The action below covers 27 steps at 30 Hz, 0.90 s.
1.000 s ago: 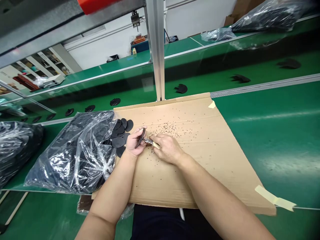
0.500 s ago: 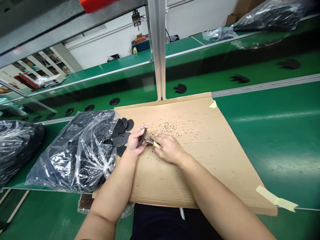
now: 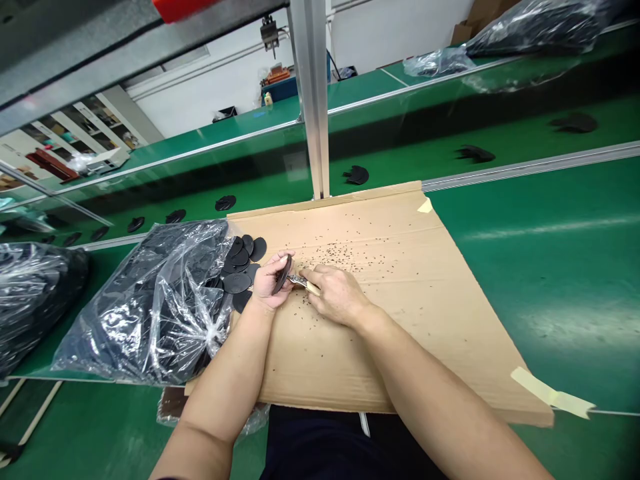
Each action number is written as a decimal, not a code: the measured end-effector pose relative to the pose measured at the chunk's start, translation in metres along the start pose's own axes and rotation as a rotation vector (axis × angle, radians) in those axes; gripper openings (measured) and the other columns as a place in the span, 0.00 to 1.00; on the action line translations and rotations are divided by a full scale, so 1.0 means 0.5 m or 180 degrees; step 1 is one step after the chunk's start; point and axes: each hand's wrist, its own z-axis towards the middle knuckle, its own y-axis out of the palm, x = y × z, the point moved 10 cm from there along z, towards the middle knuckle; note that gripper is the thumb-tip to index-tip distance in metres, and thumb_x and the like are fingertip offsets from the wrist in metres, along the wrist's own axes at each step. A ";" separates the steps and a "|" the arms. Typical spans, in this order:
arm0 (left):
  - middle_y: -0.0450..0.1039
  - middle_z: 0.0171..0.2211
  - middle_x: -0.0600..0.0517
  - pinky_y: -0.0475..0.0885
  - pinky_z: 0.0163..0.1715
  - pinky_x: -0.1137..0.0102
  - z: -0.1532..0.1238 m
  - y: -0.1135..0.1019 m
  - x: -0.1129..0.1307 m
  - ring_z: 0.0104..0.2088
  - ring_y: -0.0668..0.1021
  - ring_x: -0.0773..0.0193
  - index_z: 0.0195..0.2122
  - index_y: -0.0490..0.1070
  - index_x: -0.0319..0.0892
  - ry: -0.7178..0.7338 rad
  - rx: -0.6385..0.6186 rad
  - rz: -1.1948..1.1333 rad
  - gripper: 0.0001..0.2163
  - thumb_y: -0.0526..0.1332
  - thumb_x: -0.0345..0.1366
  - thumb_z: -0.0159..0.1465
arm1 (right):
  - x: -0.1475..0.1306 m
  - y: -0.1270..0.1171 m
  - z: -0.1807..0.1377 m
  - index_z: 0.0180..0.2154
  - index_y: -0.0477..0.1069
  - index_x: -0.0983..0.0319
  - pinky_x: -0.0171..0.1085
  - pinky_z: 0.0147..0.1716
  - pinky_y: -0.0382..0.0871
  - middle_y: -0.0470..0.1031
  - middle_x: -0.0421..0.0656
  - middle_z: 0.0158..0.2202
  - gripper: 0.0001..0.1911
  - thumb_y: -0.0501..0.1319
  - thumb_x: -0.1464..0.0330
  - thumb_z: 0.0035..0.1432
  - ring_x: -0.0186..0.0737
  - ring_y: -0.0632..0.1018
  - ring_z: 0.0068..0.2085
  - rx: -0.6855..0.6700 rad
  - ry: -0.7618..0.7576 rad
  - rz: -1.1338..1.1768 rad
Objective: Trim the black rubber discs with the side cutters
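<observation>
Head view: left hand (image 3: 267, 285) was closed on a black disc (image 3: 283, 273), held on edge, fingers along its rim and thumb over the top. Right hand (image 3: 336, 293) was clamped on a small knife (image 3: 306, 285), pale handle in the fist, metal blade tip touching the disc's lower edge. Both hands hovered low over a sheet of cardboard (image 3: 400, 313), wrists near its surface.

Dark shavings (image 3: 345, 252) lay scattered on the cardboard just beyond the hands, thickest toward the far edge. Just left of the left hand, a pile of loose discs (image 3: 240, 263) spilled from the mouth of a clear plastic bag (image 3: 150, 307); the bag overlapped the cardboard's left edge. Right half of the cardboard lay bare out to its taped corner (image 3: 553, 399), with open green table (image 3: 560, 267) past it.

Beyond the far edge, a metal post (image 3: 313, 100) stood upright at the cardboard's middle. Behind it, single black discs (image 3: 356, 175) sat well apart on a conveyor belt (image 3: 425, 143).
</observation>
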 end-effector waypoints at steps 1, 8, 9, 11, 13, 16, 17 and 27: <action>0.62 0.19 0.58 0.53 0.08 0.79 0.000 -0.001 0.000 0.11 0.62 0.74 0.36 0.70 0.37 0.0004 0.0008 0.0004 0.07 0.63 0.30 0.55 | 0.000 0.000 0.000 0.50 0.72 0.57 0.36 0.37 0.66 0.75 0.43 0.38 0.20 0.58 0.71 0.54 0.41 0.75 0.39 0.0004 0.0004 -0.0011; 0.62 0.19 0.58 0.53 0.09 0.79 0.002 -0.001 0.000 0.11 0.62 0.74 0.35 0.70 0.38 0.0017 -0.0002 0.0034 0.07 0.63 0.30 0.55 | -0.001 0.002 0.000 0.50 0.72 0.56 0.36 0.36 0.66 0.75 0.43 0.38 0.20 0.58 0.71 0.55 0.41 0.75 0.39 -0.0037 0.0005 -0.0006; 0.62 0.19 0.58 0.53 0.08 0.78 0.002 0.000 0.001 0.11 0.62 0.74 0.35 0.70 0.38 0.0034 -0.0018 0.0032 0.07 0.63 0.30 0.55 | -0.001 0.002 0.000 0.50 0.72 0.56 0.35 0.36 0.66 0.75 0.43 0.38 0.20 0.58 0.71 0.55 0.41 0.75 0.39 -0.0038 0.0000 0.0021; 0.62 0.19 0.58 0.53 0.08 0.78 0.002 0.000 0.003 0.10 0.62 0.74 0.35 0.70 0.38 0.0057 -0.0032 0.0046 0.07 0.63 0.30 0.55 | 0.000 0.002 0.000 0.49 0.72 0.56 0.35 0.36 0.65 0.75 0.43 0.38 0.19 0.57 0.71 0.55 0.41 0.75 0.39 -0.0028 -0.0005 0.0060; 0.63 0.19 0.58 0.52 0.08 0.78 0.002 -0.002 0.002 0.10 0.61 0.74 0.36 0.70 0.38 0.0057 -0.0014 0.0084 0.08 0.63 0.30 0.55 | 0.000 0.003 0.000 0.49 0.72 0.56 0.35 0.36 0.65 0.75 0.43 0.38 0.19 0.57 0.71 0.54 0.41 0.75 0.39 -0.0011 -0.0011 0.0067; 0.63 0.19 0.57 0.51 0.08 0.78 0.002 -0.006 0.001 0.10 0.62 0.74 0.36 0.70 0.37 0.0060 0.0018 0.0136 0.09 0.64 0.30 0.53 | 0.001 0.005 0.001 0.49 0.72 0.56 0.35 0.35 0.65 0.75 0.43 0.38 0.19 0.57 0.71 0.54 0.41 0.75 0.38 -0.0022 0.0002 0.0017; 0.63 0.19 0.57 0.51 0.09 0.78 0.002 -0.007 0.001 0.10 0.62 0.74 0.36 0.70 0.37 0.0060 0.0024 0.0149 0.09 0.64 0.30 0.53 | 0.001 0.006 0.002 0.48 0.72 0.56 0.35 0.34 0.65 0.75 0.43 0.38 0.19 0.57 0.71 0.54 0.41 0.76 0.38 -0.0048 0.0015 -0.0025; 0.61 0.18 0.59 0.51 0.09 0.78 0.006 -0.016 -0.011 0.11 0.62 0.74 0.35 0.69 0.38 -0.0048 0.0146 0.0111 0.08 0.64 0.30 0.53 | 0.002 0.008 0.004 0.46 0.73 0.55 0.36 0.31 0.64 0.76 0.44 0.37 0.17 0.57 0.73 0.54 0.43 0.76 0.36 -0.0252 0.0069 -0.0280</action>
